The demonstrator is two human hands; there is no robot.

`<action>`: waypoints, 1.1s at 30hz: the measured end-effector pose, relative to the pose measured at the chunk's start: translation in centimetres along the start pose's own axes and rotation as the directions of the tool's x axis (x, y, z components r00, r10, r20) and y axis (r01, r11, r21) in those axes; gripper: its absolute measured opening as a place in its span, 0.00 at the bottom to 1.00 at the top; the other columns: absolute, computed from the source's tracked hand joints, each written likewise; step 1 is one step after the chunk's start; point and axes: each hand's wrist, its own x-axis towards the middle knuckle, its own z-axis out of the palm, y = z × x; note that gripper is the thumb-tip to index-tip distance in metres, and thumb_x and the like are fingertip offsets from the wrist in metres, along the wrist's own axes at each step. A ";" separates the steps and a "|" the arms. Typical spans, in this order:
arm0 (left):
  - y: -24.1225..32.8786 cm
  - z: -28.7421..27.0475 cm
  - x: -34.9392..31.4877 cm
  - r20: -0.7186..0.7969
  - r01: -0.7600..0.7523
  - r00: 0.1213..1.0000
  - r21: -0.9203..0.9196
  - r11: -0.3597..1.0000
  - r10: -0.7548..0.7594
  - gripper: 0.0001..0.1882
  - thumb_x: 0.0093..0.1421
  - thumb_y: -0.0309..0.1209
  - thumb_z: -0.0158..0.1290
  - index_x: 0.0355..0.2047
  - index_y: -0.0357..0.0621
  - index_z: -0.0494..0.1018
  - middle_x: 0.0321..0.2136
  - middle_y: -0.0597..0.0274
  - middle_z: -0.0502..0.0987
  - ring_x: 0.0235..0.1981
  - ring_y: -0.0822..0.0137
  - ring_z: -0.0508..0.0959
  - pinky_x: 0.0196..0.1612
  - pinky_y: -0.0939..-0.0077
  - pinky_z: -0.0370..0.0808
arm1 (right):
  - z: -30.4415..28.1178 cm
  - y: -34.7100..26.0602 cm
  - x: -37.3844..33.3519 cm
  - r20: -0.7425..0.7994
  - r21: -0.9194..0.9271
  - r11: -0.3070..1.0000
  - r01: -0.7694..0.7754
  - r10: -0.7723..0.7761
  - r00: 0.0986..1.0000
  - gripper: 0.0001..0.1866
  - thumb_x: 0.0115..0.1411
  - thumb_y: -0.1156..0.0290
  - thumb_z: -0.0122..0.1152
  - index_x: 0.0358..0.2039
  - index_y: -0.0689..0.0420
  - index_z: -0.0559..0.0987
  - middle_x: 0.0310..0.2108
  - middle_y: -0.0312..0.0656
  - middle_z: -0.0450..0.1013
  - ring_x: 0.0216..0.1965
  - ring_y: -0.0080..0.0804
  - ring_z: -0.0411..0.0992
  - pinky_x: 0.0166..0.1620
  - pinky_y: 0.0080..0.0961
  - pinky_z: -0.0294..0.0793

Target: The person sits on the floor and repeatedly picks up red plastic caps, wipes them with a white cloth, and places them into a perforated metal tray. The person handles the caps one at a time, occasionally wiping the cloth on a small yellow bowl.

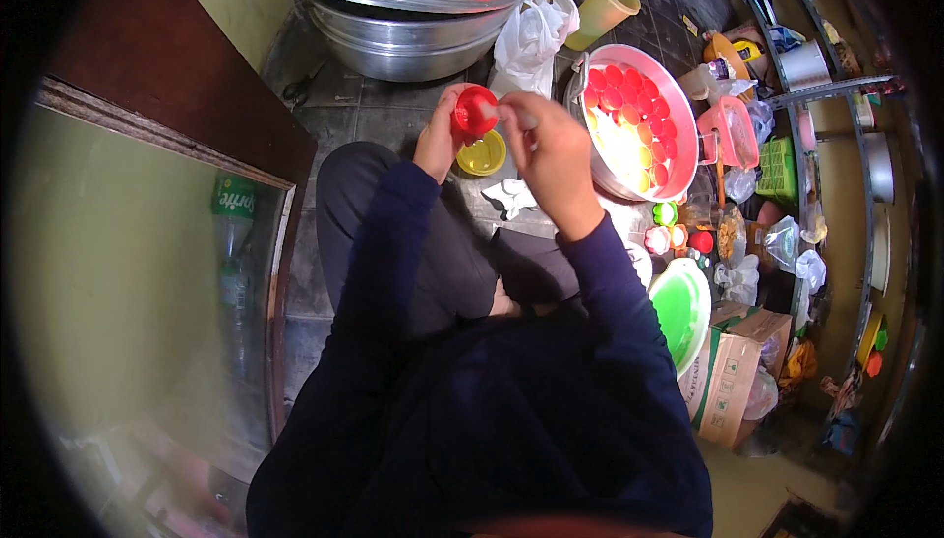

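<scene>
My left hand [436, 142] is wrapped around a small red cup [473, 112], its mouth tilted up toward me. At the cup's right rim, the fingers of my right hand [559, 152] are pinched together. A small whitish thing shows at their tips, too blurred to name. Just below the cup stands a yellow bowl [483, 155], its inside partly in view. A crumpled white cloth [511, 198] lies on the floor close by. To the right, many red and some yellow cups [644, 110] fill a pink-rimmed round basin [682, 95].
A large lidded metal pot [408, 51] stands ahead, beside a white plastic bag [532, 41] and a yellow pitcher [608, 9]. At right are a green basin [680, 314], a cardboard box [730, 376] and a crowded rack [831, 86]. A brown door panel [182, 76] is at left.
</scene>
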 end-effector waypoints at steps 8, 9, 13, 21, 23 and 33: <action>0.1 -0.1 -0.3 0.033 -0.003 0.999 0.125 0.992 -0.001 0.21 0.70 0.46 0.32 0.55 0.48 0.62 0.48 0.65 0.70 0.46 0.73 0.72 0.46 0.78 0.70 | -0.3 0.1 -0.4 -0.042 -0.044 0.992 0.115 -0.117 0.992 0.06 0.56 0.77 0.61 0.35 0.61 0.76 0.29 0.44 0.75 0.25 0.35 0.73 0.29 0.25 0.72; 0.2 -0.2 -0.3 0.050 0.005 0.999 0.117 0.993 -0.011 0.21 0.70 0.46 0.32 0.56 0.50 0.60 0.47 0.66 0.71 0.44 0.74 0.72 0.44 0.79 0.70 | -0.5 -0.2 -0.8 -0.035 -0.046 0.995 0.085 -0.086 0.996 0.08 0.53 0.78 0.63 0.35 0.60 0.76 0.31 0.45 0.75 0.29 0.38 0.74 0.32 0.28 0.73; -0.2 0.2 -0.3 0.044 -0.031 0.999 0.157 0.987 0.025 0.20 0.70 0.45 0.33 0.55 0.49 0.61 0.46 0.65 0.71 0.42 0.75 0.72 0.41 0.80 0.70 | -0.2 -0.5 -1.5 0.009 0.066 0.996 -0.061 0.061 0.998 0.08 0.52 0.79 0.62 0.34 0.61 0.76 0.31 0.46 0.75 0.32 0.44 0.74 0.35 0.32 0.73; -0.6 0.1 -0.1 0.079 -0.082 0.994 0.165 0.983 0.070 0.16 0.69 0.38 0.38 0.53 0.45 0.58 0.45 0.63 0.68 0.44 0.74 0.69 0.47 0.81 0.68 | -0.1 -0.2 -1.0 -0.054 -0.014 0.993 -0.116 0.115 0.992 0.05 0.55 0.76 0.60 0.33 0.60 0.76 0.25 0.44 0.73 0.24 0.37 0.72 0.28 0.28 0.71; -0.8 0.2 0.1 0.090 -0.198 0.979 0.208 0.958 0.182 0.15 0.68 0.35 0.39 0.53 0.43 0.58 0.46 0.62 0.67 0.47 0.73 0.68 0.51 0.78 0.65 | -0.2 -0.2 -0.7 -0.104 -0.084 0.986 -0.146 0.137 0.985 0.04 0.57 0.75 0.60 0.32 0.60 0.76 0.23 0.43 0.73 0.19 0.31 0.70 0.24 0.23 0.68; -0.5 0.8 -0.3 0.159 -0.352 0.932 0.172 0.920 0.326 0.20 0.58 0.22 0.36 0.52 0.41 0.56 0.49 0.56 0.64 0.52 0.68 0.65 0.58 0.74 0.60 | -0.4 0.0 0.3 -0.255 -0.027 0.942 -0.334 0.316 0.914 0.06 0.57 0.69 0.57 0.29 0.59 0.76 0.16 0.47 0.72 0.19 0.40 0.75 0.24 0.30 0.71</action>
